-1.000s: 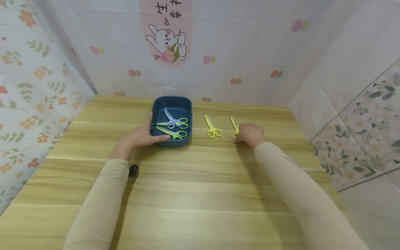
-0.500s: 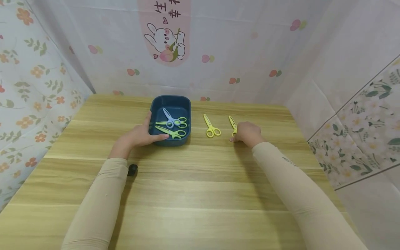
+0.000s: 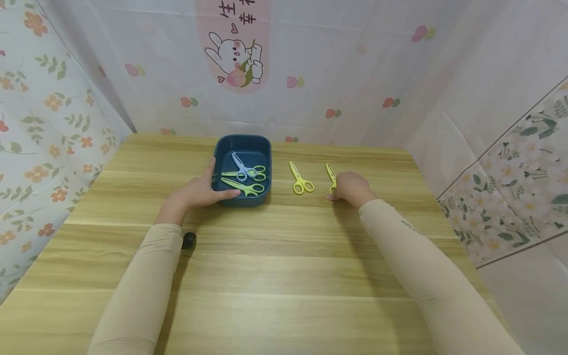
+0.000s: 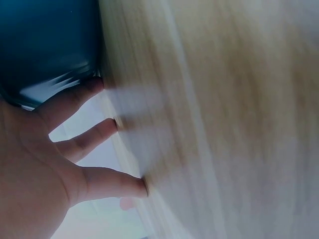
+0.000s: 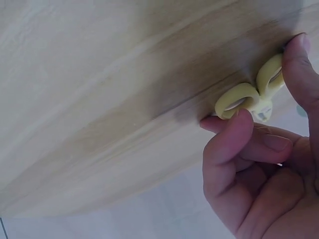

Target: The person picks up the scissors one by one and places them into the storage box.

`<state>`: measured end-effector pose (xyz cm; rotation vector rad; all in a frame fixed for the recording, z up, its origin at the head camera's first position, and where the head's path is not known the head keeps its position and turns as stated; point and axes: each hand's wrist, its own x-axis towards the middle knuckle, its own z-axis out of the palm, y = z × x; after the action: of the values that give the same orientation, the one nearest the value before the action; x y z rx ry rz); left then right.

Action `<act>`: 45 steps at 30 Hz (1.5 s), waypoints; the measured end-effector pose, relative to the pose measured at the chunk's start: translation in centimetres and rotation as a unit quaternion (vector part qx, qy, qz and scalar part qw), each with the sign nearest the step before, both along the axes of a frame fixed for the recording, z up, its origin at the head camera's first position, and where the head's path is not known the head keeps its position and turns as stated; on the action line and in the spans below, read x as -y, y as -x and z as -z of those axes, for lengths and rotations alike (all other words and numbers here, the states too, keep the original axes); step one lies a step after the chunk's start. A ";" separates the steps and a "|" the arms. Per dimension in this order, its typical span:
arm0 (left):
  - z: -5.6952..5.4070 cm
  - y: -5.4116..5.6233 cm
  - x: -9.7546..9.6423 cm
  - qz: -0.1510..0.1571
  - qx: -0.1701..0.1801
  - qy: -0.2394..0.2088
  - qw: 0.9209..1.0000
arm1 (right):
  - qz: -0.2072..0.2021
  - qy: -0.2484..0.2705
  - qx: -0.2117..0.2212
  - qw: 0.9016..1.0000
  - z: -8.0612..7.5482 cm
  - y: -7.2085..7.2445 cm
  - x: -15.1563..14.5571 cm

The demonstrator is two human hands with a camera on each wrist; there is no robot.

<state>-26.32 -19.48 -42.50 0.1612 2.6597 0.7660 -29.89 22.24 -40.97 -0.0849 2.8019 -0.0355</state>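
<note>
My right hand (image 3: 352, 188) grips a pair of yellow scissors (image 3: 331, 175) by the handles, at the right of the table. In the right wrist view, the thumb touches one handle loop (image 5: 239, 98) side and curled fingers touch the other; the blades are hidden there. My left hand (image 3: 201, 191) lies spread against the left and near sides of a dark blue bin (image 3: 245, 140). Its straight fingers (image 4: 79, 102) reach down to the table beside the bin. Inside lie blue scissors (image 3: 241, 170) across a green pair (image 3: 261, 172), and another green pair (image 3: 249, 189) nearer me.
A second pair of yellow scissors (image 3: 302, 185) lies on the wooden table (image 3: 266, 276) between the bin and my right hand. A small black object (image 3: 189, 240) sits beside my left wrist. Patterned cloth (image 3: 319, 64) hangs behind the table and at both sides.
</note>
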 end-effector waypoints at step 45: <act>-0.1 -0.2 0.0 -0.004 -0.003 0.003 1.000 | 0.076 0.189 -0.016 0.979 -0.1 0.4 -4.9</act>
<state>-26.13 -19.45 -42.44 0.1524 2.6684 0.7618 -30.30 27.13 -40.88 0.0390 2.7900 -0.6085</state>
